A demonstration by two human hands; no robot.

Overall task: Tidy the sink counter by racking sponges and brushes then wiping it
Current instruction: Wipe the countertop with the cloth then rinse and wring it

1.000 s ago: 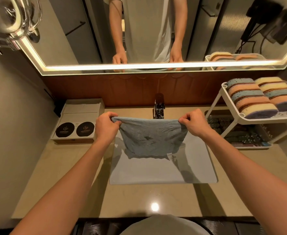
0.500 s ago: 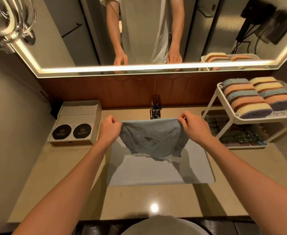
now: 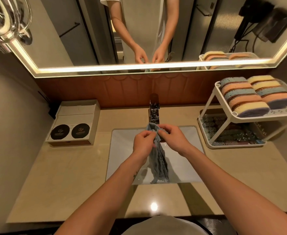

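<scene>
White rack (image 3: pixel 234 113) holding sponges (image 3: pixel 246 97), cloth (image 3: pixel 158 160) over sink (image 3: pixel 122 158)

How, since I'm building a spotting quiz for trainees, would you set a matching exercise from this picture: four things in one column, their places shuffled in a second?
Things
1. grey cloth
2. sponges
3. faucet
4. box with two black round labels

Places
A. on the counter, left of the sink
B. on the rack, top shelf
C. pinched by the left hand and the right hand, hanging over the sink
D. behind the sink, at its middle

Pairs: 1-C, 2-B, 3-D, 4-A.
</scene>
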